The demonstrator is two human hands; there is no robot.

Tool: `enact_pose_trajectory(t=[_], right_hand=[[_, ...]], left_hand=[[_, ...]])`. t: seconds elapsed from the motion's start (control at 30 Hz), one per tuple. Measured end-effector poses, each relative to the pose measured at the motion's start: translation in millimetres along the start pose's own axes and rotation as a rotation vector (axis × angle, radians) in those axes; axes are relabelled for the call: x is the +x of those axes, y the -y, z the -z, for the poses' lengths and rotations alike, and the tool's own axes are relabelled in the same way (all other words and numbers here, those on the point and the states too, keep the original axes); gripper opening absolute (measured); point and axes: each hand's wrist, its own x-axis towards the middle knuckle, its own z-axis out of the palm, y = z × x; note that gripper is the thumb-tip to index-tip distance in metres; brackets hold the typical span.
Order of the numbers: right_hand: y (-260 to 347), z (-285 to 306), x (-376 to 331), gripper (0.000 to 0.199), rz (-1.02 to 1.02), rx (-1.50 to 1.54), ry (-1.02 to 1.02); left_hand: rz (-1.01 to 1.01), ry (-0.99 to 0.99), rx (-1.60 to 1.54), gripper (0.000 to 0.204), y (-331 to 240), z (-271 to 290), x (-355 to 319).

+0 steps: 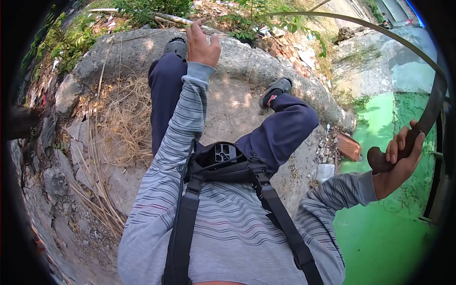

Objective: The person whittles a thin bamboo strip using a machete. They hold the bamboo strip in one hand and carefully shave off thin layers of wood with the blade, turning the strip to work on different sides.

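Observation:
My right hand (pixel 399 166) is wrapped round the dark handle of a large knife (pixel 378 158), held out at the right. The handle ends in a rounded, hooked knob, and the dark blade rises towards the right rim. From near its upper part a long, thin olive strip (pixel 370 23) arcs left across the top of the view. Whether strip and blade touch, I cannot tell. My left hand (pixel 203 47) is raised ahead with fingers extended and thumb apart, seemingly holding nothing. Beyond it lies a pale stick (pixel 175 19) on the ground.
A curved concrete kerb (pixel 137 50) runs past my shoes. Dry shavings (pixel 126 123) and long thin strips (pixel 97 185) lie at the left. Right of my bent leg are a red-brown block (pixel 348 147) and a white container (pixel 325 172), beside a green floor (pixel 375 237).

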Motion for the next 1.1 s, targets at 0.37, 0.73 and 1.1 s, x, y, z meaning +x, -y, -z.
enact_pose_trajectory(t=[0.37, 0.73, 1.1], right_hand=[[-142.7, -84.6, 36.4, 0.04, -0.3, -0.105, 0.289], [-42.7, -68.0, 37.2, 0.041, -0.077, -0.131, 0.159], [-78.2, -68.0, 50.5, 0.041, -0.21, -0.159, 0.165]], left_hand=[[0.019, -0.016, -0.008, 0.055, -4.2, 1.8, 2.6], [0.001, -0.01, -0.006, 0.054, -2.8, 0.3, -2.5], [0.032, -0.004, -0.037, 0.055, -5.2, 2.1, -0.8]])
